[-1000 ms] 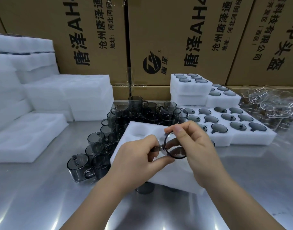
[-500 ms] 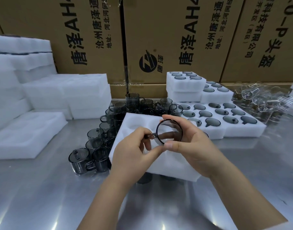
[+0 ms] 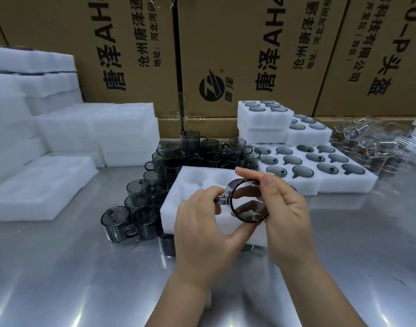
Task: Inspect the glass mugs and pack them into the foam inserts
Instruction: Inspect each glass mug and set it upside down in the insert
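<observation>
I hold one smoky grey glass mug (image 3: 248, 204) on its side above a white foam insert (image 3: 192, 185), its round mouth turned toward the camera. My left hand (image 3: 202, 223) pinches the handle on the mug's left, thumb under the rim. My right hand (image 3: 280, 206) wraps the mug's body from the right, fingers curled over the top. The foam insert shows empty round pockets at its far side; its near part is hidden by my hands. A cluster of loose grey mugs (image 3: 178, 159) stands behind and to the left of the insert.
Filled foam inserts (image 3: 320, 161) lie at the right, with two stacked ones (image 3: 263, 119) behind. Blank foam pieces (image 3: 39, 185) pile up at the left. Clear glass items (image 3: 372, 140) sit at the far right. Cardboard boxes (image 3: 249, 55) wall the back of the steel table (image 3: 84, 267).
The mug has been turned in my hands, so its mouth now faces the camera more squarely. My right fingers shifted from the rim's edge to over the body.
</observation>
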